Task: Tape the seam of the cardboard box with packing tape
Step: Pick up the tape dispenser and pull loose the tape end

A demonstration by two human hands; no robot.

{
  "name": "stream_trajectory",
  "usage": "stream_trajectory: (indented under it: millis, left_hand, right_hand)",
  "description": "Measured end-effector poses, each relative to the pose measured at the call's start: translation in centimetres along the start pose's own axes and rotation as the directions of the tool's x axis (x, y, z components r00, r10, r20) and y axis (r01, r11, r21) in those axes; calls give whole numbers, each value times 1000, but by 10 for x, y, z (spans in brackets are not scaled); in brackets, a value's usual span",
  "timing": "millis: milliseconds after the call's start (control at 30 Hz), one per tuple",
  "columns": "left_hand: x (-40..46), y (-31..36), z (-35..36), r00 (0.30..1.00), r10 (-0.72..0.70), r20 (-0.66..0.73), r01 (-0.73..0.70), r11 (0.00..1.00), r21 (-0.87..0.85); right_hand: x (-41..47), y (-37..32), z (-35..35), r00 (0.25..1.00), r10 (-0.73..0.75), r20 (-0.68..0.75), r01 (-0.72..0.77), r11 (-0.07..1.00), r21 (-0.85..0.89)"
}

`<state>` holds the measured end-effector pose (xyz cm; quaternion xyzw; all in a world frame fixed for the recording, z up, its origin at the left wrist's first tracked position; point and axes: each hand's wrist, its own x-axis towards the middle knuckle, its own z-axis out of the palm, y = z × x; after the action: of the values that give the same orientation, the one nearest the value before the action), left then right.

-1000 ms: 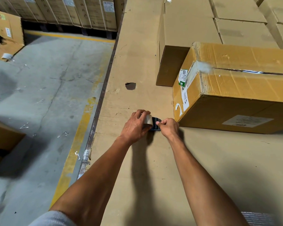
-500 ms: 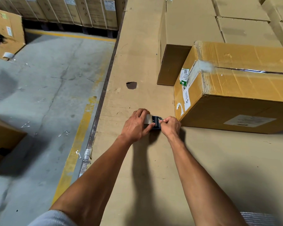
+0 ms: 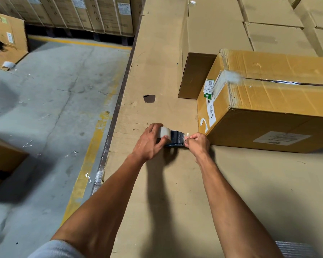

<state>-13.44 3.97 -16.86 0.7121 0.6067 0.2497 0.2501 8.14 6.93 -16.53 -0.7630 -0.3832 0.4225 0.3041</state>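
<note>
Left hand (image 3: 149,141) grips the tape dispenser (image 3: 172,138); right hand (image 3: 196,143) pinches its tape end (image 3: 186,135)

My left hand (image 3: 149,140) grips the tape roll (image 3: 165,133) on its dark dispenser (image 3: 176,140), down on the cardboard-covered worktop (image 3: 175,202). My right hand (image 3: 197,144) pinches the loose tape end (image 3: 186,135) in its fingers (image 3: 189,141), just beside the cardboard box (image 3: 268,101) with its open top seam (image 3: 287,82).

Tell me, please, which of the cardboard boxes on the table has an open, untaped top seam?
The big darker-tan box nearest the right hand: a dark gap runs along its top, and white labels sit on its sides. The paler boxes behind look closed.
</note>
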Motion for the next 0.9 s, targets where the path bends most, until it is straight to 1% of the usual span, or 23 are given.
stream_trajectory:
  millis: [67, 133, 200, 267, 400, 500, 667, 767, 900]
  left_hand:
    - [0, -1, -4, 999, -40, 14, 40, 999, -12]
    - [0, -1, -5, 999, -40, 23, 40, 999, 22]
    - [0, 3, -3, 999, 35, 33, -40, 989, 143]
    - [0, 11, 4, 995, 89, 41, -97, 965, 243]
    - [0, 17, 14, 996, 92, 13, -91, 942, 324]
    - [0, 15, 16, 994, 105, -2, -98, 941, 325]
    - [-2, 10, 6, 999, 30, -27, -23, 971, 238]
    - [-2, 9, -2, 999, -30, -27, 35, 980, 194]
    - [-2, 10, -2, 1000, 2, -28, 5, 969, 249]
  right_hand:
    - [0, 3, 0, 996, 55, 70, -67, 983, 173]
    - [-2, 6, 0, 989, 73, 132, -106, 957, 269]
    - [-3, 8, 2, 988, 50, 145, -89, 956, 281]
    - [-3, 8, 3, 990, 19, 141, -53, 968, 245]
    - [2, 7, 3, 992, -18, 121, -5, 982, 188]
    - [-1, 8, 2, 992, -2, 128, -29, 970, 239]
    - [-7, 10, 3, 980, 15, 200, -100, 902, 419]
    - [-9, 10, 3, 962, 36, 271, -179, 832, 525]
    - [-7, 7, -1, 914, 100, 394, -330, 748, 576]
